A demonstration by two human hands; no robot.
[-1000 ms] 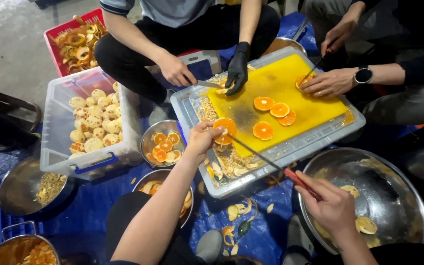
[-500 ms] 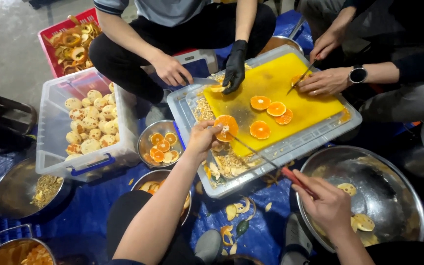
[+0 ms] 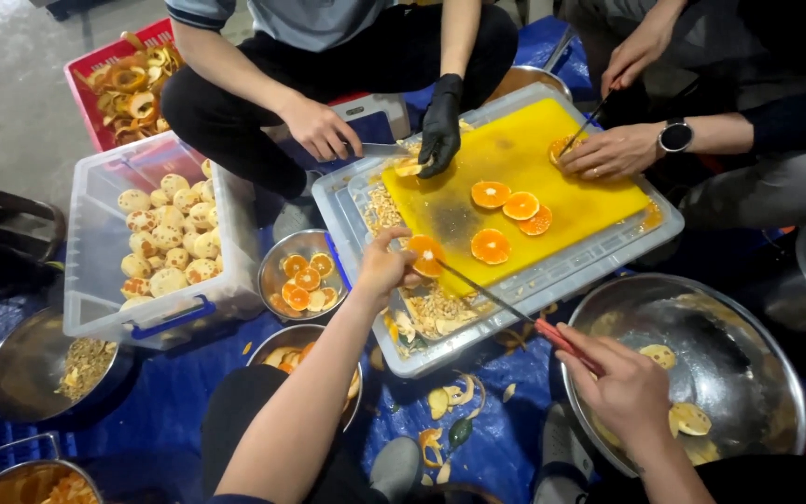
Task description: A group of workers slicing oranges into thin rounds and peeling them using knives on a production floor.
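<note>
Clear bin of peeled fruit [image 3: 165,233], red crate of peels [image 3: 123,70] — big steel bowl [image 3: 748,355], blue tarp [image 3: 506,448].

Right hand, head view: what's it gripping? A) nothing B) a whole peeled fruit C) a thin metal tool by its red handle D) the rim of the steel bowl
C: the right hand closes on the red handle of a thin metal tool whose tip reaches the orange slice that the left hand holds at the edge of the yellow cutting board.

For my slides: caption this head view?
Left hand steadies an orange on a yellow board; right hand holds a knife.
</note>
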